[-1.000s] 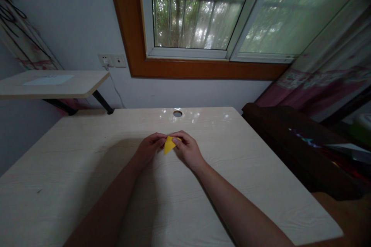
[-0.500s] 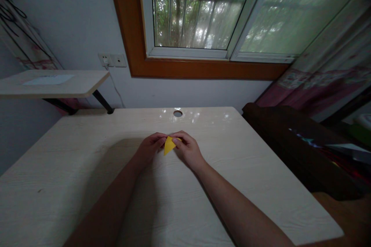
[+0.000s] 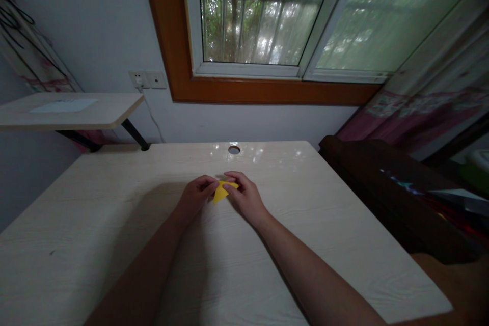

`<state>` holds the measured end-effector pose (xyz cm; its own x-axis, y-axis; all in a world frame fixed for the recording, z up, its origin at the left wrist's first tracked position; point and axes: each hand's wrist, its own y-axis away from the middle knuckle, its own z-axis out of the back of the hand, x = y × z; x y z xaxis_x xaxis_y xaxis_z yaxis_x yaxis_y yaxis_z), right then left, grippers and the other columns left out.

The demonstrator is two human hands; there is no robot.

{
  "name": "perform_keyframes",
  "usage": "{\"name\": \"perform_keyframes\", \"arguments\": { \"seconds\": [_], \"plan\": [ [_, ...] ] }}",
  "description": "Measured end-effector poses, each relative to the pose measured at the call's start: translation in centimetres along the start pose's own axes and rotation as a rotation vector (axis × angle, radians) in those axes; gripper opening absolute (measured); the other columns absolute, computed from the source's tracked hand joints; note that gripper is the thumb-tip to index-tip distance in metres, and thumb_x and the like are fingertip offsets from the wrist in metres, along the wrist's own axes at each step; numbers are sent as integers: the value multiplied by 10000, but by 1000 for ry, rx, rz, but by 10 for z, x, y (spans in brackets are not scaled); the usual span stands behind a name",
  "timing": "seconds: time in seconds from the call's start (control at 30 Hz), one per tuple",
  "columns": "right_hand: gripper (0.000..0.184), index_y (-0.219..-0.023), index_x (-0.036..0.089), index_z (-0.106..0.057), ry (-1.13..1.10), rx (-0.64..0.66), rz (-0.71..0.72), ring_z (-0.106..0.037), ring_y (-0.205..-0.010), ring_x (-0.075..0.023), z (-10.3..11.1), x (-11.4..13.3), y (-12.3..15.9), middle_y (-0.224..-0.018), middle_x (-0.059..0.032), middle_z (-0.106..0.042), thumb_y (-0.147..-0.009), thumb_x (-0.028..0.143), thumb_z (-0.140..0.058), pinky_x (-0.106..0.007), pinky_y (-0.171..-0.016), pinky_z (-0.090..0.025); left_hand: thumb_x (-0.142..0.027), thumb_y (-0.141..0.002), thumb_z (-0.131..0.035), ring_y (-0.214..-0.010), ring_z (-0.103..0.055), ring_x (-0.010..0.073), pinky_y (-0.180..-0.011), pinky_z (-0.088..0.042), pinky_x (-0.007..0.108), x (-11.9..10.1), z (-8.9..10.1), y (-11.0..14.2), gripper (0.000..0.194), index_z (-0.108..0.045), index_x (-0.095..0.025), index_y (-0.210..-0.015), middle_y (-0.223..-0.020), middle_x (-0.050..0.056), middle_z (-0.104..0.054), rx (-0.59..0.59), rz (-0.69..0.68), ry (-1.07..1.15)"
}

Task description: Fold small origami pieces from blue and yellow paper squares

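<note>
A small folded piece of yellow paper (image 3: 220,193) is held between my two hands, over the middle of the pale wooden desk (image 3: 237,265). One pointed corner of it hangs down toward me. My left hand (image 3: 197,195) pinches its left edge between thumb and fingers. On the other side my right hand (image 3: 246,194) has its thumb on the paper's face, with the fingers curled behind. Some of the paper is hidden by my fingers.
A raised shelf (image 3: 126,114) on black legs stands at the desk's back left, with a white sheet (image 3: 63,106) on it. A round cable hole (image 3: 234,150) lies near the back edge. To the right is dark furniture (image 3: 367,173) with items on it.
The yellow paper has tilted and its point has swung slightly left. My right thumb has shifted left across it, and my right index finger has lifted away a little.
</note>
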<state>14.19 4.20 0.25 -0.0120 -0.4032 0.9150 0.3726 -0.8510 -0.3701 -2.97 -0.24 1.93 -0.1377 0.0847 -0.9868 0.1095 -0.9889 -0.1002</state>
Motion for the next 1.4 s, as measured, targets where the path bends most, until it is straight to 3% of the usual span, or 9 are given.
{"name": "perform_keyframes", "arguments": {
  "seconds": [0.23, 0.43, 0.5, 0.7, 0.9, 1.4],
  "plan": [
    [484, -1244, 254, -534, -143, -70, -53, -622, -856, -162, -3, -4, -4, -962, -32, -655, -796, 323, -705, -295, -769, -512, -376, -774, -644, -635, -570, 145, -605, -456, 243, 4, 2, -3, 211, -667, -166, -764, -679, 2, -633, -85, -9, -41],
    [248, -801, 182, -634, -163, -53, -193, -572, -668, -147, -2, -8, -6, -717, -2, -621, -768, 416, -709, -262, -628, -467, -395, -780, -660, -672, -605, 151, -652, -488, 252, 8, 5, -4, 221, -664, -174, -792, -720, 1, -654, -153, -30, 20],
    [234, -755, 180, -635, -194, -66, -206, -578, -672, -152, -1, -6, -7, -712, -8, -633, -774, 404, -700, -265, -638, -460, -399, -786, -660, -674, -603, 150, -656, -486, 252, 10, 5, -5, 227, -664, -172, -804, -721, 2, -653, -145, -34, 23],
    [210, -840, 183, -682, -248, -120, -202, -583, -716, -160, 2, -4, -9, -762, -22, -647, -793, 387, -669, -279, -689, -465, -389, -781, -673, -659, -594, 147, -656, -472, 255, 13, 4, -6, 227, -656, -163, -797, -685, 5, -645, -64, -26, 18],
    [215, -823, 181, -678, -275, -62, -204, -571, -681, -148, 1, -7, -7, -722, -9, -630, -785, 392, -686, -274, -670, -462, -391, -802, -659, -644, -571, 138, -614, -455, 244, 11, 4, -5, 251, -696, -156, -881, -726, 23, -659, -25, -3, -9],
    [188, -806, 183, -705, -168, -90, -177, -578, -744, -170, 1, -1, -5, -787, -27, -659, -795, 370, -686, -280, -695, -443, -369, -766, -690, -685, -660, 176, -687, -515, 267, 3, 2, -2, 197, -714, -174, -770, -685, 16, -708, 23, 32, -119]
  ]
}}
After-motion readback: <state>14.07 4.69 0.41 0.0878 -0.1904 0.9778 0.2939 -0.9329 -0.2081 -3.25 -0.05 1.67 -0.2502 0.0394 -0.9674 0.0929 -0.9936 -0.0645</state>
